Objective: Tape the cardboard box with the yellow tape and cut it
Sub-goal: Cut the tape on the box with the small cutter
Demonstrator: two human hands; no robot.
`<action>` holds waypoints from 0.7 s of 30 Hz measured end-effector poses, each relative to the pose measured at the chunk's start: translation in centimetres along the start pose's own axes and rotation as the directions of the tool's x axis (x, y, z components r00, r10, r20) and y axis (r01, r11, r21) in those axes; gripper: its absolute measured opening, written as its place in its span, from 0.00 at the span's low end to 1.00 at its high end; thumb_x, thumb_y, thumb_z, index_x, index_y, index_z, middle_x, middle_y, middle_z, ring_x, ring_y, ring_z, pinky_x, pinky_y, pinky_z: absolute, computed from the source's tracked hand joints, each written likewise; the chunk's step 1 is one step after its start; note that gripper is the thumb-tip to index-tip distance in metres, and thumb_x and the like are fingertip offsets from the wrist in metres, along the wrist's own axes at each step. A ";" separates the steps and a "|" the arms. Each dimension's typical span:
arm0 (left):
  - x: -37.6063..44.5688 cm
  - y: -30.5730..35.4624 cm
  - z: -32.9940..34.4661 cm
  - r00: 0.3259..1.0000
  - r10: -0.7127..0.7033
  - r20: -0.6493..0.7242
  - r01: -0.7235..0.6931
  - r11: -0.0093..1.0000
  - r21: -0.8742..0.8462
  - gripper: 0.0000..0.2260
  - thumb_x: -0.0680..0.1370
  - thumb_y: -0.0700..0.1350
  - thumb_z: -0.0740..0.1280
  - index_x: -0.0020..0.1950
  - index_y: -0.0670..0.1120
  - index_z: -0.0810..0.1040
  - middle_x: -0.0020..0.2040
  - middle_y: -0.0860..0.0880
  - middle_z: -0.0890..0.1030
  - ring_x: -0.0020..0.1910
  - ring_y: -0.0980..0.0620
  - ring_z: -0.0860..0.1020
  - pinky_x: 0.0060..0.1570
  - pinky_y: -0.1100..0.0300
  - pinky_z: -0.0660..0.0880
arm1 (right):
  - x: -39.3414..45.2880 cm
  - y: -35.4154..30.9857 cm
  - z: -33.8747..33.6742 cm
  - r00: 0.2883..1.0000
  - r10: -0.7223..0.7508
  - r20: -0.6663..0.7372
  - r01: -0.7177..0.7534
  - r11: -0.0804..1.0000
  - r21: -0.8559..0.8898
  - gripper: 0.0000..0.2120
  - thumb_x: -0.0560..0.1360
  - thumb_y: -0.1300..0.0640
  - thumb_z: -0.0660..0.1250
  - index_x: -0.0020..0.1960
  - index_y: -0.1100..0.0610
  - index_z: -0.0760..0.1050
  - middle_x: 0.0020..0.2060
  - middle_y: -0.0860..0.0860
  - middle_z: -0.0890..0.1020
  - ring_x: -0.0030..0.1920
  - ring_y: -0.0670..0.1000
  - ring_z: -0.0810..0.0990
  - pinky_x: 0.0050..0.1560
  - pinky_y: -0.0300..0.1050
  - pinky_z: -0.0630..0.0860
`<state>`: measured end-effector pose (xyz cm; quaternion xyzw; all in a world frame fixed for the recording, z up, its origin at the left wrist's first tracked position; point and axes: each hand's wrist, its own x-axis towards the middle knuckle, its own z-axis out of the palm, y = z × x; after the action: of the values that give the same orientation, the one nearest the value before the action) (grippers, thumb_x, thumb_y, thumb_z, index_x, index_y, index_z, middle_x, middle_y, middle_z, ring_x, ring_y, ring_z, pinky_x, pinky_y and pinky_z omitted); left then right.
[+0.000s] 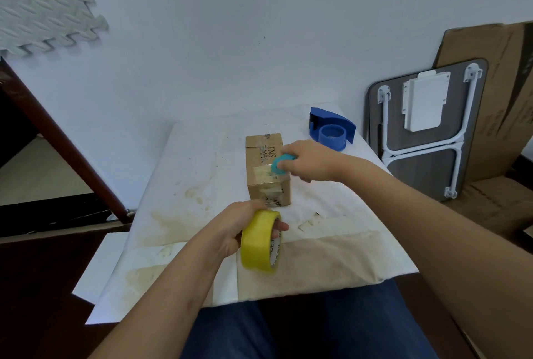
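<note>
On a stained table (pixel 184 214), the left hand (pixel 239 226) grips a yellow roll (pixel 261 241), fingers through its core; the right hand (pixel 310 161), fingers curled around a teal tool (pixel 278 164), rests on the box (pixel 266 169).

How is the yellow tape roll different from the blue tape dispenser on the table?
The yellow tape roll is held on edge in the left hand; the blue tape dispenser lies untouched on the table, behind the cardboard box. The roll is a plain ring; the dispenser has a curved shell around a round hub.
</note>
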<state>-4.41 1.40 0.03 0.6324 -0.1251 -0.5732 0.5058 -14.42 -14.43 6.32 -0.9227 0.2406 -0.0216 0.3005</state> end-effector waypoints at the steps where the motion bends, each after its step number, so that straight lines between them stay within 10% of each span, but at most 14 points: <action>1: 0.0 0.0 0.0 1.000 -0.006 0.002 0.006 1.000 0.000 0.13 0.80 0.42 0.63 0.63 0.39 0.75 0.49 0.34 0.85 0.28 0.47 0.80 0.32 0.59 0.80 | -0.1 0.6 0.0 0.995 0.020 -0.100 -0.010 0.996 0.091 0.11 0.79 0.53 0.59 0.52 0.59 0.74 0.40 0.53 0.79 0.35 0.52 0.78 0.39 0.47 0.74; 5: -0.3 0.0 -0.1 1.000 -0.012 0.016 0.013 1.000 -0.008 0.13 0.80 0.41 0.64 0.63 0.38 0.74 0.49 0.34 0.85 0.26 0.48 0.80 0.34 0.58 0.81 | 0.1 4.3 1.9 0.925 0.214 -0.316 -0.153 0.966 0.206 0.12 0.80 0.52 0.60 0.54 0.58 0.76 0.44 0.56 0.81 0.46 0.57 0.80 0.48 0.53 0.77; 13: -0.8 0.2 -0.1 1.000 -0.015 0.014 0.014 1.000 0.018 0.14 0.80 0.41 0.64 0.64 0.38 0.74 0.46 0.35 0.86 0.26 0.48 0.79 0.33 0.58 0.81 | 0.1 9.6 6.1 0.855 0.456 -0.248 -0.414 0.887 0.204 0.17 0.80 0.51 0.60 0.65 0.58 0.73 0.59 0.58 0.79 0.55 0.56 0.78 0.55 0.49 0.74; 18: -0.8 0.2 -0.1 1.000 -0.012 0.006 0.012 1.000 0.023 0.14 0.79 0.41 0.64 0.64 0.39 0.73 0.47 0.35 0.86 0.26 0.49 0.79 0.34 0.58 0.81 | 0.1 6.9 5.7 0.830 0.139 -0.540 -0.100 0.990 0.102 0.20 0.79 0.48 0.62 0.68 0.54 0.71 0.68 0.53 0.70 0.67 0.54 0.70 0.67 0.51 0.68; 21: -0.9 0.3 0.2 1.000 -0.003 0.004 0.003 1.000 0.017 0.14 0.79 0.40 0.64 0.64 0.37 0.74 0.47 0.34 0.85 0.25 0.48 0.78 0.33 0.59 0.80 | 0.3 3.5 5.9 0.877 -0.177 -0.447 0.207 0.978 0.019 0.17 0.79 0.49 0.62 0.66 0.53 0.74 0.67 0.50 0.73 0.68 0.49 0.69 0.68 0.45 0.65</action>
<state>-4.68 1.82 0.81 0.6357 -0.1303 -0.5741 0.4993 -14.59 -13.84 -0.56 -0.9023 0.2091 -0.2684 0.2649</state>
